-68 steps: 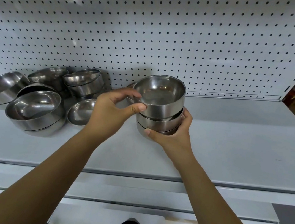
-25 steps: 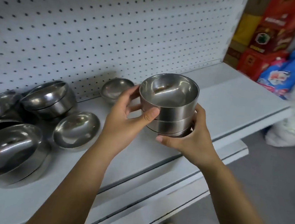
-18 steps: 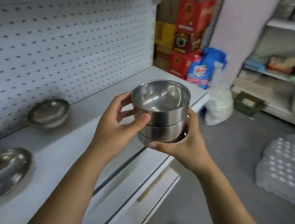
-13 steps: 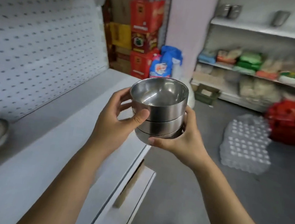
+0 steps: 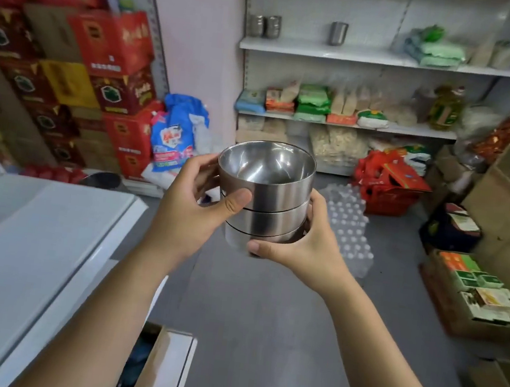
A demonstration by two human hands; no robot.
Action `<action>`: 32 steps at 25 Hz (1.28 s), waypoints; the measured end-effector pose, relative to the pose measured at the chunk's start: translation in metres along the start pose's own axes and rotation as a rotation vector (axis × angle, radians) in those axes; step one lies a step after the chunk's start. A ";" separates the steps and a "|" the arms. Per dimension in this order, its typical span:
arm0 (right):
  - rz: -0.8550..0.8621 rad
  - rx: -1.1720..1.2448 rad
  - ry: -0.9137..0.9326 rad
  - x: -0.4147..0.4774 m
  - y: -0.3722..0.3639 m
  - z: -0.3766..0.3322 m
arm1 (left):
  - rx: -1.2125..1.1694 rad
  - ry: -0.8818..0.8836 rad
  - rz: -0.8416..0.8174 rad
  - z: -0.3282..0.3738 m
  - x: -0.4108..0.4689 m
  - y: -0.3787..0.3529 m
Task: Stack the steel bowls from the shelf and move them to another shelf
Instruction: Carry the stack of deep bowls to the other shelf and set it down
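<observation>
A stack of three nested steel bowls (image 5: pixel 273 203) hangs in mid-air at the centre of the head view, above the grey floor. My left hand (image 5: pixel 192 209) grips its left side, thumb across the front of the top two bowls. My right hand (image 5: pixel 301 252) cups the stack from below and the right, thumb on the lowest bowl. The white shelf (image 5: pixel 27 229) now lies at the lower left, and the loose bowls on it are out of view. A far white shelf unit (image 5: pixel 354 56) stands ahead with steel cups on its top board.
Red and yellow cartons (image 5: pixel 94 77) are stacked at the left. A pack of bottles (image 5: pixel 349 227) and a red basket (image 5: pixel 386 183) sit on the floor ahead. Cardboard boxes (image 5: pixel 493 254) line the right side. An open carton (image 5: pixel 158 371) is at my feet.
The view has swung right, away from the pegboard shelf toward the aisle and far shelf unit. Both hands keep the same hold on the stack, carried along with the turn.
</observation>
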State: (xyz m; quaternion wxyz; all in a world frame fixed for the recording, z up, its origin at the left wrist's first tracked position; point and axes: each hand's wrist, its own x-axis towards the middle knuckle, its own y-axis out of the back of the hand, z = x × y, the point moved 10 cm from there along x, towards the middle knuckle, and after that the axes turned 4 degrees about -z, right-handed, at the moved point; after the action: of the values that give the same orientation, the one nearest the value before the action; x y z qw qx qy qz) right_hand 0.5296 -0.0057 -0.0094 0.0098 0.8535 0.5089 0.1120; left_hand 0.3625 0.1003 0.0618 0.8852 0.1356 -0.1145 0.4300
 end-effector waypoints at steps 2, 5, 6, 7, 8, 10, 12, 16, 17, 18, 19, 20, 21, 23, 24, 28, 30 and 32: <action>0.016 -0.023 0.006 0.024 0.036 0.005 | -0.009 -0.007 -0.017 -0.007 0.036 -0.030; 0.027 -0.035 0.015 0.056 0.080 0.013 | -0.028 -0.006 -0.045 -0.020 0.082 -0.069; 0.029 -0.036 0.015 0.066 0.095 0.018 | -0.035 -0.003 -0.051 -0.025 0.095 -0.081; 0.031 -0.036 0.010 0.075 0.108 0.023 | -0.042 0.002 -0.055 -0.030 0.107 -0.092; 0.031 -0.034 0.004 0.082 0.118 0.027 | -0.048 0.005 -0.062 -0.034 0.117 -0.102; 0.033 -0.027 -0.006 0.097 0.136 0.034 | -0.047 0.014 -0.077 -0.039 0.137 -0.119; 0.040 -0.010 -0.020 0.112 0.151 0.043 | -0.043 0.025 -0.102 -0.046 0.158 -0.136; 0.066 0.008 -0.053 0.151 0.179 0.063 | -0.047 0.044 -0.150 -0.068 0.209 -0.164; 0.071 0.001 -0.061 0.163 0.186 0.068 | -0.043 0.052 -0.166 -0.075 0.225 -0.170; 0.074 -0.007 -0.062 0.178 0.193 0.071 | -0.040 0.055 -0.184 -0.082 0.241 -0.175; 0.080 -0.012 -0.062 0.194 0.201 0.075 | -0.037 0.051 -0.201 -0.088 0.259 -0.181; 0.085 -0.018 -0.061 0.211 0.208 0.079 | -0.030 0.040 -0.219 -0.094 0.278 -0.185; 0.094 -0.023 -0.061 0.233 0.216 0.083 | -0.018 0.024 -0.236 -0.101 0.301 -0.190; 0.106 -0.026 -0.059 0.279 0.226 0.090 | 0.017 0.010 -0.245 -0.112 0.348 -0.193; 0.113 -0.025 -0.054 0.304 0.230 0.092 | 0.030 0.011 -0.244 -0.116 0.374 -0.192; 0.123 -0.041 -0.029 0.409 0.245 0.097 | 0.039 0.001 -0.231 -0.126 0.480 -0.186; 0.136 -0.043 -0.024 0.454 0.254 0.103 | 0.037 0.007 -0.230 -0.132 0.527 -0.187; 0.150 -0.028 -0.032 0.495 0.265 0.115 | 0.060 0.018 -0.235 -0.145 0.572 -0.192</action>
State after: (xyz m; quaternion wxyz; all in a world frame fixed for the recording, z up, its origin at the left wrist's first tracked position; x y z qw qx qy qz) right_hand 1.0086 0.3090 0.0031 0.0215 0.8906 0.4418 0.1060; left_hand 0.8730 0.4534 0.0812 0.9261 0.1706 -0.0772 0.3276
